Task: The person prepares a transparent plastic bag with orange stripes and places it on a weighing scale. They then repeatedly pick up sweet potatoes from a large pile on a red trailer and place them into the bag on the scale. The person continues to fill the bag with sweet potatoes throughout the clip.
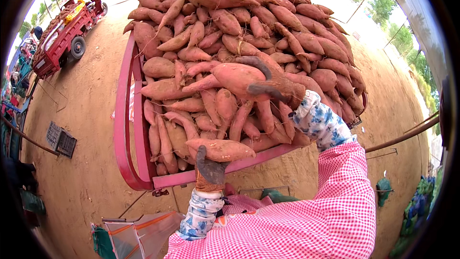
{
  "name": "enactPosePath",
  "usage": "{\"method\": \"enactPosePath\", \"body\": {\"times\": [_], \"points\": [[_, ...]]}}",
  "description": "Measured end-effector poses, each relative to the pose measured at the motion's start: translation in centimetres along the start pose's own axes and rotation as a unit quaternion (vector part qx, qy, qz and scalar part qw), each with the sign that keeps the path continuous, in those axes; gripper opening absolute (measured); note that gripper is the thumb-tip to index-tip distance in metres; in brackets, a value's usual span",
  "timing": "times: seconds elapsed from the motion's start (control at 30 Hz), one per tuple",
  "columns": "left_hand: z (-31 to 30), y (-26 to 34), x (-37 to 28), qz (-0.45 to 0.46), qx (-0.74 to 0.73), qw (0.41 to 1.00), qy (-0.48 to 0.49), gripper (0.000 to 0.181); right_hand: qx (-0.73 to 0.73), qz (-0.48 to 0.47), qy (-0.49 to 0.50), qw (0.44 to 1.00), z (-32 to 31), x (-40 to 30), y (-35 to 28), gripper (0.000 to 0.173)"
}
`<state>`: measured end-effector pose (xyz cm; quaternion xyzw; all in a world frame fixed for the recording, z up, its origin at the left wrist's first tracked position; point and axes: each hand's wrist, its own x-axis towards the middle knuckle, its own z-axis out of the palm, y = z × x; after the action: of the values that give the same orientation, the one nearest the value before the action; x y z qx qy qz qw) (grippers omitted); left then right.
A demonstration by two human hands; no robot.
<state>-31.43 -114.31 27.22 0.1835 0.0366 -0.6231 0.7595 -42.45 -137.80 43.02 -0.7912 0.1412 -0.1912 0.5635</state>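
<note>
A tall heap of sweet potatoes (pixel 230 18) fills a cart bed with a pink-red metal frame (pixel 124 115). My left hand (pixel 211 169), in a brown work glove with a dark coated palm, grips a long sweet potato (pixel 222 150) over the near edge of the bed. Its thumb lies across the near side; the other fingers are hidden. Farther up the heap, my right hand (pixel 276 82), gloved alike, has its thumb and fingers around a thick sweet potato (pixel 239 77). That one rests on or just above the pile; I cannot tell which.
A red three-wheeled cargo vehicle (pixel 68 34) loaded with produce stands at the upper left. On the sandy ground lies a dark plastic crate (pixel 61 139). A clear bag on a wire frame (pixel 143 235) stands at lower left. A metal pole (pixel 402 137) runs along the right.
</note>
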Motion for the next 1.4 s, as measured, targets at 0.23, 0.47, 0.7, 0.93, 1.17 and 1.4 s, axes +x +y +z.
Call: {"method": "enactPosePath", "body": {"times": [0.23,0.47,0.7,0.93,1.17,1.4], "points": [[0.3,5.3,-6.7,0.068,0.038,0.995,-0.058,0.066,0.58,0.119,0.061,0.804,12.8,-4.2,2.0,0.061],[-6.6,13.2,-19.2,0.248,0.109,0.963,0.015,0.063,0.444,0.123,-0.123,0.879,27.4,-4.2,-2.6,0.092],[-21.7,17.5,-35.0,0.435,-0.104,0.871,0.203,0.052,0.339,0.218,-0.327,0.854,48.5,-0.4,-0.5,0.074],[-36.8,17.0,-42.9,0.494,-0.147,0.729,0.451,0.054,0.228,0.239,-0.47,0.819,67.7,-1.2,8.5,0.061],[-39.2,13.0,-42.6,0.351,-0.142,0.779,0.499,0.048,0.312,0.409,-0.316,0.798,55.7,-5.5,10.4,0.039],[-34.0,12.0,-29.4,0.103,-0.17,0.979,-0.05,0.042,0.328,0.293,-0.206,0.874,37.7,-11.0,4.6,0.035]]}}
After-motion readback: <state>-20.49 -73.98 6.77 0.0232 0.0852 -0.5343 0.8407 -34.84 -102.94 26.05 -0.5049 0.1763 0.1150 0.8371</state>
